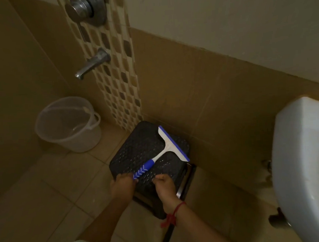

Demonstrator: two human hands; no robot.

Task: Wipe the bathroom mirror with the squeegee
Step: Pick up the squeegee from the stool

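A squeegee [164, 150] with a white head, a blue blade edge and a blue-and-white handle lies flat on a black perforated plastic stool [137, 146] by the wall. My left hand [122, 185] is at the near end of the handle, fingers curled around its tip. My right hand [165, 185], with a red thread at the wrist, hovers over the stool's near edge just right of the handle, fingers curled and holding nothing. No mirror is in view.
A translucent bucket [68, 125] stands on the tiled floor at the left, under a wall tap [92, 64]. A white basin [303, 165] juts in at the right edge. Brown tiled walls close in behind the stool.
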